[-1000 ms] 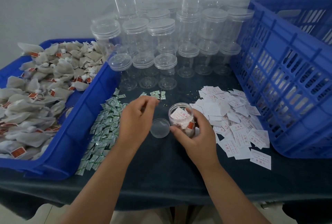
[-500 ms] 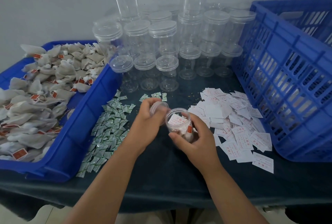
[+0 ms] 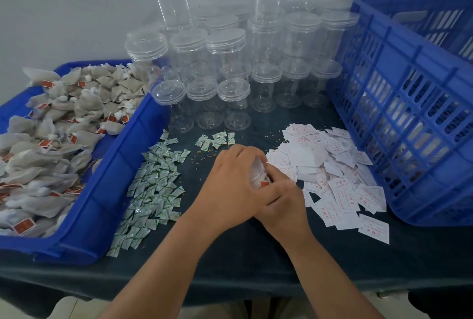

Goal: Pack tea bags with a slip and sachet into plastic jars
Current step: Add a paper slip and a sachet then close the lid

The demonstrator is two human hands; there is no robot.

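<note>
A packing workshop: blue crate (image 3: 409,114), stacked empty jars (image 3: 225,44), heaped tea bags (image 3: 64,114).

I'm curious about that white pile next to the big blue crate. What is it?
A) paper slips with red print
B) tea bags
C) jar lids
A: the paper slips are flat white pieces with red print, heaped on the dark table beside the blue crate.

A dark cloth covers the table (image 3: 230,254), which stands against a plain pale wall (image 3: 64,11). A shallow blue tray (image 3: 107,190) sits on its left end and a taller blue crate (image 3: 409,114) with slotted sides on its right end, the two well apart. Small brown crumbs (image 3: 204,156) lie scattered on the cloth between them, and a patch of light floor (image 3: 64,306) shows below the table's near edge.
</note>
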